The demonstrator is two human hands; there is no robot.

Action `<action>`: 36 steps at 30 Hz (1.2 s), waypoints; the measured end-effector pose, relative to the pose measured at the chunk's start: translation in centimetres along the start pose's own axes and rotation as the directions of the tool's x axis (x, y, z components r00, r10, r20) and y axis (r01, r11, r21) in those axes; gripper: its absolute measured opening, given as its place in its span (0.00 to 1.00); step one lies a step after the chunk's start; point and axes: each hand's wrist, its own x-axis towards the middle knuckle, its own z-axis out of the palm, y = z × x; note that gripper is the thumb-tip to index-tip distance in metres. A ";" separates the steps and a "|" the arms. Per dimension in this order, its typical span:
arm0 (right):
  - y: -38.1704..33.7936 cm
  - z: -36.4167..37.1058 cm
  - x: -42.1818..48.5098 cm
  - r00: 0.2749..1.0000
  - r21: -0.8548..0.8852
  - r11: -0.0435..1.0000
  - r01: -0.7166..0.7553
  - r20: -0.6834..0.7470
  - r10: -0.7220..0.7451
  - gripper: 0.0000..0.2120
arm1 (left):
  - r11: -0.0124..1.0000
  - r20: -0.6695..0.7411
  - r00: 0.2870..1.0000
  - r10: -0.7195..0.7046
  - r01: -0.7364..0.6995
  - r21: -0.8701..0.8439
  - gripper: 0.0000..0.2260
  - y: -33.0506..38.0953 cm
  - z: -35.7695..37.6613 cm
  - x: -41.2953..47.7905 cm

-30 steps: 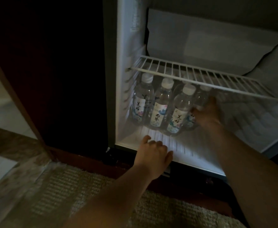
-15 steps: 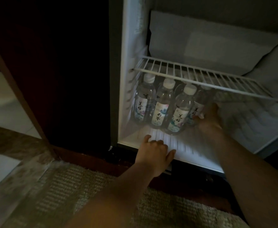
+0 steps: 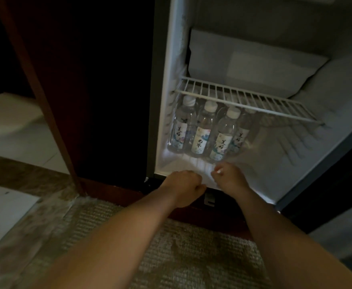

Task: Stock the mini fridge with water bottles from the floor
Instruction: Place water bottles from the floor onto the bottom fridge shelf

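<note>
The open mini fridge [image 3: 296,155] shows a white floor and a wire shelf [image 3: 243,101]. Under the shelf, at the left, stand several clear water bottles with white caps and printed labels; the front ones are a left bottle [image 3: 180,130], a middle bottle [image 3: 203,132] and a right bottle [image 3: 223,138]. My left hand [image 3: 183,187] rests at the fridge's front lip with its fingers curled under, holding nothing. My right hand [image 3: 229,177] sits just in front of the bottles with fingers curled, apart from them, and nothing is in it.
A dark wooden cabinet wall [image 3: 87,80] stands left of the fridge. The fridge door [image 3: 337,174] hangs open at the right. A woven rug [image 3: 181,247] covers the floor beneath my arms. Pale tile [image 3: 8,207] lies at the left. The fridge floor right of the bottles is bare.
My right hand has let go of the rightmost bottle and pulled back to the fridge's front edge. My left hand has curled its fingers shut. The view has shifted left.
</note>
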 end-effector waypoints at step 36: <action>-27.8 24.8 -22.4 0.330 -0.045 0.554 0.832 0.841 -0.428 0.07 | 0.533 0.298 0.449 -0.842 0.775 0.340 0.22 -24.8 -10.7 -44.8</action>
